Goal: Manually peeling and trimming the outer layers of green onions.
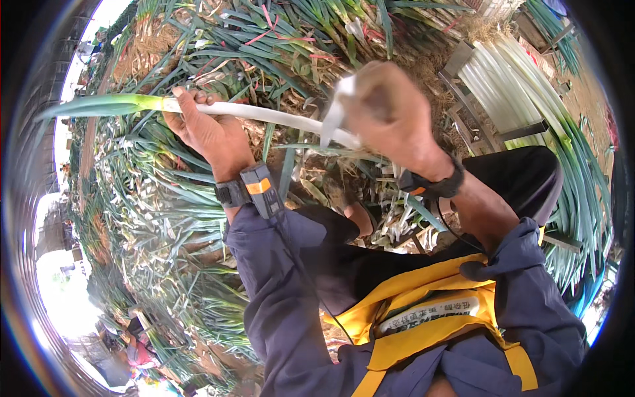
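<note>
A long leek-like green onion [268,115] lies across the view, its green leaves at the left and its white shank reaching to the right. My left hand [208,129] is closed around the shank near the leaves. At the shank's right end, my right hand [392,114] is blurred by motion, its fingers curled around a pale strip [333,116], which looks like a peeled outer layer. Whether those fingers also touch the shank cannot be made out. Both wrists wear straps with small devices.
Piles of unpeeled green onions [168,198] cover the ground ahead and at the left. Cleaned ones [506,84] lie in a metal-and-wood rack [466,109] at the right. Peeled scraps [407,218] litter the ground near my feet. A person [139,352] is far off at the lower left.
</note>
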`<state>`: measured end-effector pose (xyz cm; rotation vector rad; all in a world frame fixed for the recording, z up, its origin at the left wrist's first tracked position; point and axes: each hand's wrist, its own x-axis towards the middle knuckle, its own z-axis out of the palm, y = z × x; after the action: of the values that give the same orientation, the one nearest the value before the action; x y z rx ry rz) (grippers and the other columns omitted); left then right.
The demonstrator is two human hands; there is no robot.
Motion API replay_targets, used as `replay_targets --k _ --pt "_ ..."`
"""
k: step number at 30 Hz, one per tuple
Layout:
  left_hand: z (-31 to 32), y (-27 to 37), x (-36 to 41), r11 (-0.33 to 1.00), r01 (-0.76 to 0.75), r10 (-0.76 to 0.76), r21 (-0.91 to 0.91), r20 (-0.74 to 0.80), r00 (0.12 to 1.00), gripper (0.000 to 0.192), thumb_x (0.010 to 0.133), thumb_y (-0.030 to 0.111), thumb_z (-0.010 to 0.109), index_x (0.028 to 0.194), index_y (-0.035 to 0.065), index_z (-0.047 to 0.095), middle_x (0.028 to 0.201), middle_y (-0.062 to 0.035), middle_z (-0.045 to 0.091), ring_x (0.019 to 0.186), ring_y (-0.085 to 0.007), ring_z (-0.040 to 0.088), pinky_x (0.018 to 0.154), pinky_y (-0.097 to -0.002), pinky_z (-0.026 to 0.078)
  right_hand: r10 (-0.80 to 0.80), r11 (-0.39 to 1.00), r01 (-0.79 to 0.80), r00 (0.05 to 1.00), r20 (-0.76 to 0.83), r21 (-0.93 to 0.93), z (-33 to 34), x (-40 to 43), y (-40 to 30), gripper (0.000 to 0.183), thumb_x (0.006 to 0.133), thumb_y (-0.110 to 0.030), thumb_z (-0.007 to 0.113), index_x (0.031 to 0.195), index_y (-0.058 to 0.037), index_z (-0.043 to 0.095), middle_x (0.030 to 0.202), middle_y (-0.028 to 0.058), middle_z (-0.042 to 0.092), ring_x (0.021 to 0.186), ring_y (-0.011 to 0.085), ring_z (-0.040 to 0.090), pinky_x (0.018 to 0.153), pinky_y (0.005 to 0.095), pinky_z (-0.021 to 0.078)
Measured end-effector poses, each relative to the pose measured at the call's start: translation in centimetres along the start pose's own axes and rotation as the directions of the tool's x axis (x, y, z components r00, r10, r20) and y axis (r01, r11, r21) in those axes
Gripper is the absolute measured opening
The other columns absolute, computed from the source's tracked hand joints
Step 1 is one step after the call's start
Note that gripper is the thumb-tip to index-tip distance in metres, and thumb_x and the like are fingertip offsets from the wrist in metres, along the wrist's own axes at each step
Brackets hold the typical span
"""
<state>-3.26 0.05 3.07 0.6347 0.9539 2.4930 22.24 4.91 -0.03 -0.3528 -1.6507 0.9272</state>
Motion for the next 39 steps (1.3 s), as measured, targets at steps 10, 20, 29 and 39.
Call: replay_targets --k 10,20,29,39 --pt "0.1 1.2 -0.3 0.991 -0.116 0.116 0.068 -0.007 0.993 0.025 0.097 0.02 0.073 0.108 0.0137 0.051 0.084 0.0008 0.055 0.073 -0.0107 0.053 0.066 -0.0271 0.048 0.324 0.799 -0.098 0.901 0.288 -0.593 -1.3 -0.6 2.9 0.021 0.096 -0.02 0.064 0.112 -0.006 0.068 0.096 0.0149 0.067 0.08 0.0342 0.069 0.072 0.0437 0.0583" --pt "0.2 0.8 -0.5 0.99 -0.11 0.114 0.091 -0.05 0.992 0.023 0.099 0.017 0.069 0.113 0.0096 0.053 0.088 -0.0027 0.051 0.078 -0.0146 0.05 0.069 -0.0303 0.048 0.401 0.794 -0.067 0.805 0.438 -0.604 4.1 -4.1 3.5 0.016 0.094 -0.012 0.057 0.104 -0.001 0.06 0.091 0.0192 0.065 0.081 0.0392 0.067 0.07 0.0493 0.0542" --pt "-0.3 0.6 -0.2 0.995 -0.094 0.095 0.032 -0.029 0.995 0.025 0.097 0.014 0.07 0.114 0.0091 0.053 0.086 -0.0024 0.051 0.078 -0.0134 0.051 0.069 -0.0283 0.048 0.322 0.862 -0.058 0.83 0.456 -0.503 4.2 -4.9 4.0 0.013 0.085 -0.008 0.066 0.096 -0.001 0.063 0.089 0.0191 0.066 0.079 0.0391 0.068 0.07 0.0494 0.0547" --pt "-1.9 0.3 0.7 0.987 0.051 -0.029 -0.152 0.145 0.989 0.029 0.094 0.024 0.075 0.114 0.0107 0.058 0.087 -0.0037 0.056 0.077 -0.0124 0.054 0.066 -0.0247 0.049 0.571 0.82 -0.454 0.626 0.531 -0.348 2.2 -3.0 1.3 0.011 0.094 -0.007 0.061 0.094 0.0032 0.065 0.075 0.0151 0.069 0.058 0.0196 0.068 0.056 0.0341 0.0551"
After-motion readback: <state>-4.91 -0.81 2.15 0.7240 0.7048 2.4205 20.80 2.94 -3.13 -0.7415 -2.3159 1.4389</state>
